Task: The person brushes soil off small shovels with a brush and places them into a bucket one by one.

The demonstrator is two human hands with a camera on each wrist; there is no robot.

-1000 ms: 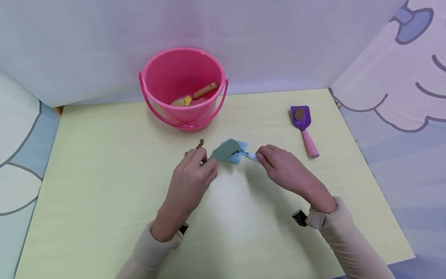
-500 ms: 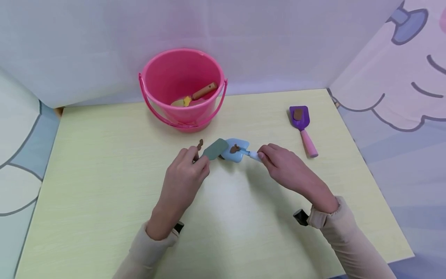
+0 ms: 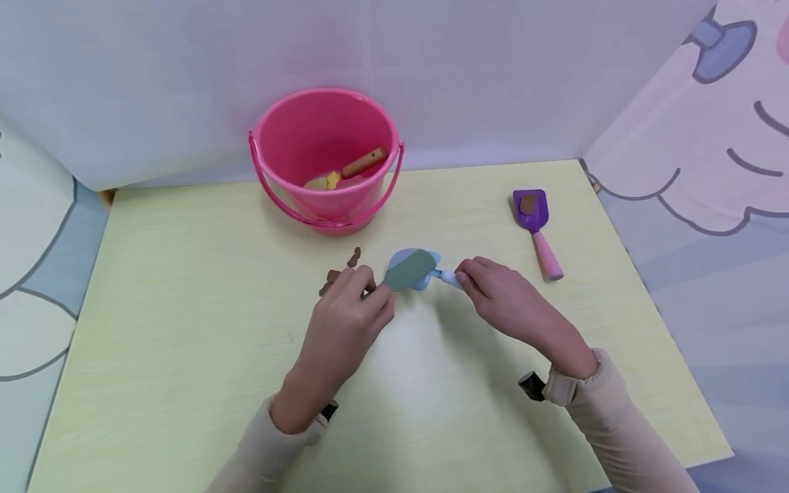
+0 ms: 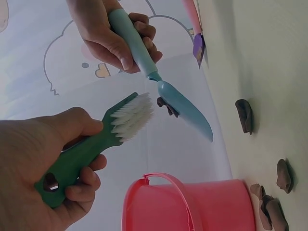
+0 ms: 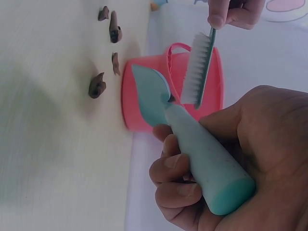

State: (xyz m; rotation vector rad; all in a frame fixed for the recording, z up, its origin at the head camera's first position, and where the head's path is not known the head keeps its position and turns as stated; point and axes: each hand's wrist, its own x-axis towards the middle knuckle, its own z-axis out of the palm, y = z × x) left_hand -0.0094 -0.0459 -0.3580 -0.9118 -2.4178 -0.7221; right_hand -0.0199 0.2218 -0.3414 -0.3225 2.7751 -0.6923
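My left hand (image 3: 351, 315) grips a green brush (image 4: 79, 156) with white bristles (image 4: 132, 118). In the head view the brush head lies over the blade of a light blue toy shovel (image 5: 151, 94). The left wrist view shows a small gap between bristles and shovel. My right hand (image 3: 508, 298) holds the shovel by its thick handle (image 5: 207, 159), the blade raised off the table. A dark brown piece (image 4: 168, 107) sits on the blade. Several curled brown pieces (image 3: 354, 257) lie on the table near my left hand, partly hidden by it in the head view.
Behind my hands a pink bucket (image 3: 296, 157) stands by the back curtain, its handle down in front. Inside lies a tool with a brown handle (image 3: 364, 163) and a yellow star. At right, a purple shovel (image 3: 533, 218) with a pink handle bears a brown piece.
My left hand drew the brush leftward off the blade, exposing the brown piece, then brought it back right over the blade. The right hand and its shovel barely moved.
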